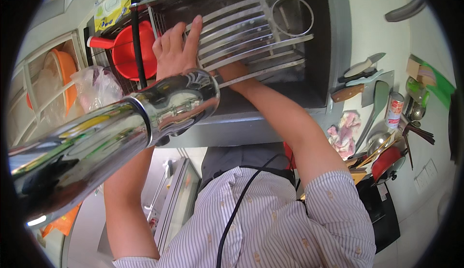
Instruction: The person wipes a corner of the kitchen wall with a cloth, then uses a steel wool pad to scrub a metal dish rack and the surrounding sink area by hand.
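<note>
A metal slatted rack (235, 32) with a round ring at its right end lies tilted over the dark sink basin (315, 57). My left hand (177, 50) is at the rack's left end, its index finger against the frame and its thumb hidden. My right forearm reaches under the rack; of my right hand (230, 68) only the part near the wrist shows, between and below the bars, and its fingers are hidden. A large chrome faucet (174, 101) crosses the view close to the camera and covers my left wrist.
Left of the basin, a red plastic dipper (132, 54) sits in a wire rack, near a wipes packet (114, 5) and a plastic bag (96, 86). Knives (364, 66), a pink-stained cloth (344, 133), a can (394, 110) and a red pan (388, 162) lie on the right.
</note>
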The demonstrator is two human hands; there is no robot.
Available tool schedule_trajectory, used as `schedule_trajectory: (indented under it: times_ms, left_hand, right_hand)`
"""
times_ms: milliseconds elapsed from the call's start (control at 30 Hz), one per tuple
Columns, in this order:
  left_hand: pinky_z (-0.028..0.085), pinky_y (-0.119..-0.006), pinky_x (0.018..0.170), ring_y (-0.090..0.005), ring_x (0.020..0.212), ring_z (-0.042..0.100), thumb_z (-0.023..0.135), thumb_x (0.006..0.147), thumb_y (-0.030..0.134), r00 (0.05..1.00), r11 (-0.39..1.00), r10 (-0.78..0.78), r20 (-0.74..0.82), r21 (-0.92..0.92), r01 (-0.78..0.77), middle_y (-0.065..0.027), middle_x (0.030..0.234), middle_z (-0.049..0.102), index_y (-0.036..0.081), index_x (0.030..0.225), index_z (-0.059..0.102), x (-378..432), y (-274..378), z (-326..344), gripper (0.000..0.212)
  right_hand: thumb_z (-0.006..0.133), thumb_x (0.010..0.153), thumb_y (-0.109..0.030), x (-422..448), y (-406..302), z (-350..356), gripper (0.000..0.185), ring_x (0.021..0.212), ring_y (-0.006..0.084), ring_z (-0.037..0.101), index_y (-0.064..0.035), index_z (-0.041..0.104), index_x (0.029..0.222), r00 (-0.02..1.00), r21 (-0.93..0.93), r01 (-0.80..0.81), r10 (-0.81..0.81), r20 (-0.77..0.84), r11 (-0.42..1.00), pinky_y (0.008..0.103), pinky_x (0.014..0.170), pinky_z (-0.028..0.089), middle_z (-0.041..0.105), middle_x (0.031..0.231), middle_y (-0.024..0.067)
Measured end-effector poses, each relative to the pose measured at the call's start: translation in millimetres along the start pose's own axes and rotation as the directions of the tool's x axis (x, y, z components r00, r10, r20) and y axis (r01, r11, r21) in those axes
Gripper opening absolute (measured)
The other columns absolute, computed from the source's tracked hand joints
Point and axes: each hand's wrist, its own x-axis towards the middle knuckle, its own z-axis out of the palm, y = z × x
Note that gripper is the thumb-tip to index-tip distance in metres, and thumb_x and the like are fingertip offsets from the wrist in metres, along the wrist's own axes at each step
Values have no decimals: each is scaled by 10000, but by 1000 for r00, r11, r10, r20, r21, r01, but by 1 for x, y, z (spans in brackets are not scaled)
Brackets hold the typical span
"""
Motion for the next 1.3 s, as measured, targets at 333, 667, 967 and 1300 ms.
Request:
schedule_trajectory:
  times_ms: [333, 667, 967, 1300]
  left_hand:
    - [288, -501, 1041, -386, 1206, 437, 762, 558, 280, 998, 999, -34, 52, 4, 34, -196, 1324, 421, 88, 1505, 303, -6, 2, -7, 1070]
    - [283, -503, 1044, -387, 1222, 421, 822, 510, 276, 995, 998, -65, 78, 7, 65, -201, 1329, 412, 108, 1504, 318, -6, 3, -8, 1127]
    - [292, -495, 1047, -389, 1221, 435, 761, 543, 257, 998, 999, -42, 45, 12, 42, -207, 1311, 435, 71, 1502, 307, 1, 12, -6, 1077]
    - [291, -488, 1048, -380, 1216, 436, 766, 549, 259, 998, 999, -41, 37, 18, 40, -204, 1317, 428, 67, 1498, 315, -2, 11, -6, 1069]
  right_hand:
    - [559, 858, -117, -7, 56, -100, 282, 1035, 369, 580, -20, 634, 1112, 847, -99, -411, 340, -409, 906, 456, 884, 490, 596, 1124, 199]
    - [552, 851, -53, -10, 65, -113, 300, 1167, 366, 535, 14, 618, 1136, 937, -197, -349, 338, -87, 916, 456, 947, 463, 576, 1202, 223]
    - [490, 940, -117, -14, 54, -79, 335, 1148, 429, 527, -43, 548, 1262, 843, 253, -267, 352, -406, 930, 468, 965, 464, 555, 1247, 245]
    - [534, 929, -98, -20, 68, -71, 224, 1068, 430, 569, -30, 614, 1127, 783, 245, -424, 489, -385, 872, 453, 902, 474, 615, 1120, 226]
